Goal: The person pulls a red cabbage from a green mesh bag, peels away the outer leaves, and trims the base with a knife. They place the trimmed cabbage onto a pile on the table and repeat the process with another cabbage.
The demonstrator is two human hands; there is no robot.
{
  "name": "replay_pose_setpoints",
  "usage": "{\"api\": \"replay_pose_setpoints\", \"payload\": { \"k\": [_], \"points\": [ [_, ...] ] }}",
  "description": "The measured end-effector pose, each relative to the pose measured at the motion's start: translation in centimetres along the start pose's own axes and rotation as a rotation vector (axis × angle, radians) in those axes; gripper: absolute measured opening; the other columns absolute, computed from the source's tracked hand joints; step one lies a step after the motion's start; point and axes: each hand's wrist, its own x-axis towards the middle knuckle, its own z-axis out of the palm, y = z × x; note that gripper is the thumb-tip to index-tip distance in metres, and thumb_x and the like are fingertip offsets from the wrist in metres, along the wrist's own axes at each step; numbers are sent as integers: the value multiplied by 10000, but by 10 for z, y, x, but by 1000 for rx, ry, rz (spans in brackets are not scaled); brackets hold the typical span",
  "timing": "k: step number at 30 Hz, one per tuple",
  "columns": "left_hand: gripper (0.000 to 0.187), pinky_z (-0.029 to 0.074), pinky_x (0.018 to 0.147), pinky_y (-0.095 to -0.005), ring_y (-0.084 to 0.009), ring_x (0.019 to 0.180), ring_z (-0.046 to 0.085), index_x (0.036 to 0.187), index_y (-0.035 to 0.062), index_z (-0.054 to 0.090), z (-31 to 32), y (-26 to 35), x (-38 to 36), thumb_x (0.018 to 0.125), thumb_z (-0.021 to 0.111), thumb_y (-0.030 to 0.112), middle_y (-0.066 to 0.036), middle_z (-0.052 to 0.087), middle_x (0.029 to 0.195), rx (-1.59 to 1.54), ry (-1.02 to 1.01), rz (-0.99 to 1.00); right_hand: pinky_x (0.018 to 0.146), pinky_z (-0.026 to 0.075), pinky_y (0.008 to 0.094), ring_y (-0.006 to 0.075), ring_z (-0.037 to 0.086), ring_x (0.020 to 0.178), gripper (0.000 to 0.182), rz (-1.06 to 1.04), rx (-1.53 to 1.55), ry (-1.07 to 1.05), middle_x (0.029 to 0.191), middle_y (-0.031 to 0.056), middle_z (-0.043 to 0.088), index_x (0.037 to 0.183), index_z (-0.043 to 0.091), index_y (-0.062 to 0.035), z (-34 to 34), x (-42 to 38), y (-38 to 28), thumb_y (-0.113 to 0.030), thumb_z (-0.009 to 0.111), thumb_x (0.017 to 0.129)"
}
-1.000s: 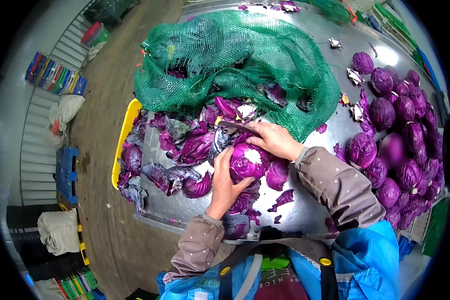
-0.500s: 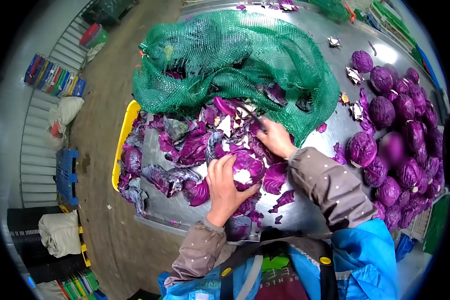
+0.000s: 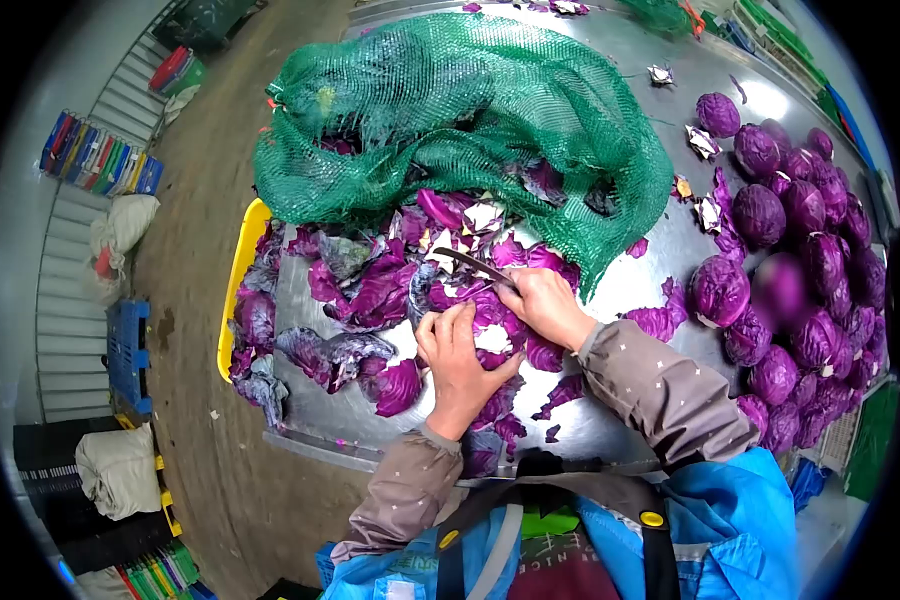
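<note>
My left hand point(image 3: 460, 365) grips a purple cabbage point(image 3: 492, 325) from its near left side, on the metal table point(image 3: 355, 425). A pale cut patch shows on the cabbage beside my thumb. In my right hand point(image 3: 542, 305) is a knife point(image 3: 475, 264) with a dark curved blade, pointing up and left over the cabbage's far side. Loose purple leaves point(image 3: 370, 290) and pale trimmings lie around both hands. Just beyond them lies a green mesh bag point(image 3: 450, 110) with leaves in it.
On the right of the table is a pile of purple cabbages point(image 3: 805, 205). A yellow container point(image 3: 238, 285) with leaves stands at the left edge. Farther left, a blue pallet point(image 3: 128, 355) and stacked crates point(image 3: 100, 155) stand by the wall.
The knife blade has swung up and left and now shows more fully above the cabbage. My right hand has lowered slightly. A leaf piece now lies right of my right hand.
</note>
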Motion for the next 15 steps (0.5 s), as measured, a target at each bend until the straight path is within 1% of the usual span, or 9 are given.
{"api": "replay_pose_setpoints", "payload": {
  "k": [3,5,6,7,8,9,11,12,15],
  "points": [
    [817,276,988,-490,-363,1130,351,1205,-15,460,4,-3,-1,568,836,331,-158,459,1173,-3,31,-6,617,469,496,394,613,703,230,-64,-95,34,723,201,621,833,576,-5,5,15,5,-234,587,844],
    [851,260,1005,-489,-366,1147,343,1236,-7,431,-1,-1,-20,562,843,311,-155,430,1218,-20,-29,28,588,466,501,385,615,674,212,-88,-212,72,695,189,615,846,557,-25,28,21,35,-233,596,835],
    [862,253,1013,-491,-369,1158,339,1248,-1,418,-1,-8,-29,564,843,306,-154,422,1230,-47,23,29,584,461,501,382,615,668,206,-87,-224,94,691,187,615,843,552,-31,28,21,33,-232,596,835],
    [873,245,1021,-492,-371,1169,335,1260,4,406,0,-15,-38,565,843,302,-153,415,1243,-73,63,18,579,457,501,379,614,661,201,-78,-231,102,687,184,614,840,547,-37,32,18,31,-232,597,836],
    [878,234,1035,-496,-370,1198,324,1273,19,393,-8,-18,-42,570,840,297,-151,414,1259,-75,35,-33,593,463,494,376,614,658,214,-69,-210,69,682,177,614,851,548,-33,28,17,29,-238,608,830],
    [869,231,1039,-508,-371,1212,322,1278,40,393,-15,-19,-43,576,837,296,-150,411,1273,-55,7,-7,628,473,495,382,613,672,245,-26,-198,34,686,185,612,858,569,-25,25,19,29,-267,598,836],
    [864,233,1033,-521,-381,1223,322,1282,63,395,-21,-16,-46,575,835,294,-153,413,1276,-65,-23,-32,652,477,499,391,614,690,274,33,-154,-4,704,199,616,847,592,-25,16,24,25,-298,575,846],
    [864,233,1033,-521,-381,1223,322,1282,63,395,-23,-14,-47,575,835,294,-153,413,1276,-63,-12,-36,662,475,504,397,614,706,295,66,-126,-2,721,208,620,813,604,-26,9,22,20,-313,554,854],
    [818,247,990,-532,-395,1210,309,1264,82,430,-23,-8,-59,590,833,310,-172,383,1279,-43,-51,-96,656,480,493,390,616,707,278,77,-115,16,709,207,619,831,610,-24,-2,15,20,-298,565,851]
  ]
}}
